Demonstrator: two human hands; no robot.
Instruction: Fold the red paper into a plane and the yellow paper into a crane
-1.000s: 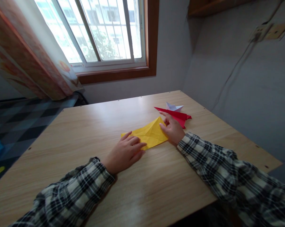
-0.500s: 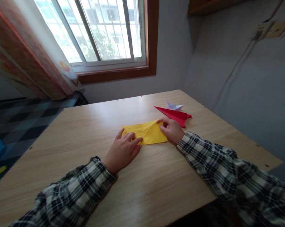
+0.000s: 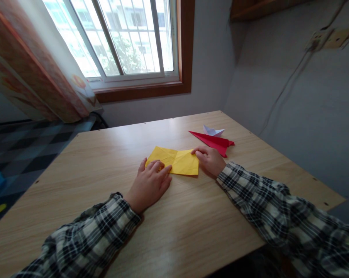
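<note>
Yellow paper [image 3: 177,162] lies flat on worktop [image 3: 105,154], mid-surface, creased. Your left hand [image 3: 149,184] rests palm down, fingers spread, fingertips pressing paper's 8 o'clock corner. Your right hand [image 3: 209,159] sits at paper's 3 o'clock edge, fingers curled, tips touching that edge. Red plane [image 3: 215,141] lies just past right hand at 1 o'clock; white fold [image 3: 212,131] just behind it.

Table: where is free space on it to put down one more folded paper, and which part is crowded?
The table is bare left of the yellow paper, out to its left edge, and also along the near edge between the two sleeves. The far right corner is crowded: the red paper plane and white folded paper lie beyond the right hand. The left hand presses the yellow paper.
</note>
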